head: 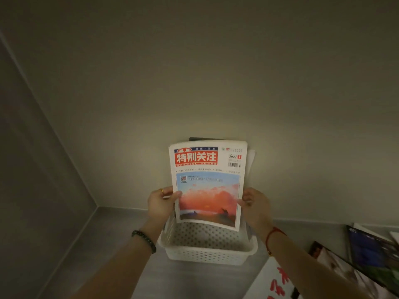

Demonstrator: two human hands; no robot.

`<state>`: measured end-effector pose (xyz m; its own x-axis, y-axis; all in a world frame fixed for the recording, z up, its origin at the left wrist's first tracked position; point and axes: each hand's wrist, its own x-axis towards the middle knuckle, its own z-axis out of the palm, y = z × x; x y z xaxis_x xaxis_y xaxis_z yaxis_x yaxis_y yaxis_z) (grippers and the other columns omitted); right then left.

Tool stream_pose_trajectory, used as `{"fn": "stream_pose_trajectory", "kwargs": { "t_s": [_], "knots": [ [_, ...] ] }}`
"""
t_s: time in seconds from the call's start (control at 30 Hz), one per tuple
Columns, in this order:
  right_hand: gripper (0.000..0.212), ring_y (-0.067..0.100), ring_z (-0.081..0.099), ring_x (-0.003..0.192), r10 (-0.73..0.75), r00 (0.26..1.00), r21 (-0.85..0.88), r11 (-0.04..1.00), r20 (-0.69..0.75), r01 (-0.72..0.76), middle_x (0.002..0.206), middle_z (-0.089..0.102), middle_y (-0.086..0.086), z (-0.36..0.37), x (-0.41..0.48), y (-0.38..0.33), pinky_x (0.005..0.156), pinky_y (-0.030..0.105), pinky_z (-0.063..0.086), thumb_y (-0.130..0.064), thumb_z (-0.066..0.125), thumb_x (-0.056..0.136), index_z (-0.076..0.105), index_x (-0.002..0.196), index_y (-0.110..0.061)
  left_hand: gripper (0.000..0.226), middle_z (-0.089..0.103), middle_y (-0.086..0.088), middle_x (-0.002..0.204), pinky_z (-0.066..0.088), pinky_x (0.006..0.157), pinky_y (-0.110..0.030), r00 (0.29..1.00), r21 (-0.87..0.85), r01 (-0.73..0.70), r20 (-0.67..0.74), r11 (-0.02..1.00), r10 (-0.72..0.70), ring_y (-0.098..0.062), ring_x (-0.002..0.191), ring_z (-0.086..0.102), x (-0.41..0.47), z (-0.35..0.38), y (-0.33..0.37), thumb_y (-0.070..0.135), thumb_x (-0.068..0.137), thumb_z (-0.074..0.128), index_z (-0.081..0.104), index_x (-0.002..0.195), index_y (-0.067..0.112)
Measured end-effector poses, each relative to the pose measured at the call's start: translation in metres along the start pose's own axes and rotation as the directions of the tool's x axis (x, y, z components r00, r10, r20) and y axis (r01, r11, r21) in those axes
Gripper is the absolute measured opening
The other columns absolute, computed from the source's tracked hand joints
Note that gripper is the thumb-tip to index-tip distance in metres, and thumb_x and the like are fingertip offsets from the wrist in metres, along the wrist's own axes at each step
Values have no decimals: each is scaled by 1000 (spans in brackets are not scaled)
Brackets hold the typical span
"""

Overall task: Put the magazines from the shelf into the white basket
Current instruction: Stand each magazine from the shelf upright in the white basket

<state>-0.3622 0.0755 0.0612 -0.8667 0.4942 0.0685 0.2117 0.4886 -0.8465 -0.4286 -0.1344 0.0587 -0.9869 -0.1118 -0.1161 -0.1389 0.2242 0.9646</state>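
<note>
The magazine [207, 184] stands upright over the white basket [208, 244], its lower edge dipping into the basket's far side, with the cover and its red masthead facing the camera. Behind it at least one more magazine shows as a dark edge at the top and a pale edge at the right; how many stand there I cannot tell. It looks light and thin, a soft-covered issue that will bend rather than stand stiff: the bottom corner already curls slightly. The glossy cover may be somewhat slippery, so I judge the sides at mid-height, where the hands are now, to be the right place to hold it, since that keeps the sheet flat and stops it from folding as it goes down. The left hand [160, 203] grips the left edge, thumb on the cover and fingers behind, a ring visible on one finger and a bead bracelet on the wrist. The right hand [254, 205] meets the right edge with its fingers curled around it; it looks like a lighter, steadying pinch, though the contact is partly hidden. Both forearms reach up and forward from the bottom of the view, wrists slightly raised. More magazines [362, 260] lie on the shelf [121, 229] at lower right, well apart from the basket.
</note>
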Motion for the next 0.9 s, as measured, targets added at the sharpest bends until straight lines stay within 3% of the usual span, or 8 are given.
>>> {"fn": "stream_pose_trajectory", "kwargs": {
  "t_s": [0.13, 0.3, 0.37, 0.47, 0.6, 0.67, 0.73, 0.9],
  "knots": [
    [6, 18, 55, 71, 44, 999, -62, 997, 20, -43, 78, 60, 5, 21, 9, 20, 53, 10, 35, -1, 57, 83, 61, 80, -4, 16, 67, -6, 89, 51, 74, -29, 998, 35, 54, -43, 998, -52, -23, 80, 63, 16, 7, -21, 11, 79, 67, 69, 94, 6],
    [9, 15, 59, 68, 84, 996, -52, 995, 41, -82, 84, 67, 7, 34, 13, 35, 52, 7, 37, -9, 57, 87, 64, 82, -6, 8, 66, -4, 82, 49, 71, -27, 994, 43, 81, -83, 996, -77, -22, 78, 63, 24, 12, -30, 15, 76, 71, 63, 79, 13],
    [12, 7, 56, 61, 74, 996, -45, 996, 42, -72, 78, 64, 5, 32, 13, 35, 46, 2, 38, -9, 55, 87, 65, 80, -6, 13, 64, -3, 85, 46, 74, -28, 992, 75, 88, -93, 993, -80, -21, 80, 60, 25, 14, -28, 17, 76, 71, 64, 85, 11],
    [20, 15, 62, 72, 40, 993, 8, 999, 113, -42, 84, 68, 7, 20, 14, 33, 62, 6, 45, -6, 49, 90, 69, 89, -5, 23, 61, -4, 90, 47, 76, -31, 987, 104, 114, -126, 988, -101, -20, 82, 57, 20, 17, -24, 18, 79, 69, 63, 97, 7],
    [29, 19, 60, 94, 42, 980, 118, 991, 194, -66, 109, 65, 6, -2, 8, 29, 82, 20, 49, 1, 48, 89, 62, 113, -6, 12, 62, -4, 84, 47, 52, -24, 978, 58, 136, -167, 989, -125, -14, 64, 57, 4, 11, -18, 16, 81, 65, 61, 90, 10],
    [30, 20, 60, 94, 31, 985, 133, 990, 168, -54, 111, 64, 10, -22, 5, 32, 80, 17, 51, 4, 52, 85, 61, 113, -4, 15, 63, -6, 85, 54, 62, -34, 985, 102, 120, -137, 987, -106, -21, 71, 60, -5, 9, -15, 18, 81, 66, 61, 91, 9],
    [31, 25, 63, 94, 17, 988, 121, 992, 154, -36, 112, 65, 16, -48, 1, 38, 85, 27, 53, 5, 56, 83, 61, 113, -3, 21, 65, -10, 88, 55, 76, -39, 992, 127, 85, -103, 988, -72, -27, 80, 63, -18, 11, -14, 20, 81, 66, 63, 94, 4],
    [31, 30, 63, 93, 35, 994, 69, 997, 99, -42, 110, 64, 29, -130, -18, 73, 70, 16, 48, 11, 56, 81, 60, 111, 4, 9, 65, -9, 74, 55, 53, -23, 999, 4, -1, 43, 1000, 1, -20, 60, 64, -75, 37, -16, 16, 82, 65, 60, 82, 8]
  ]
}}
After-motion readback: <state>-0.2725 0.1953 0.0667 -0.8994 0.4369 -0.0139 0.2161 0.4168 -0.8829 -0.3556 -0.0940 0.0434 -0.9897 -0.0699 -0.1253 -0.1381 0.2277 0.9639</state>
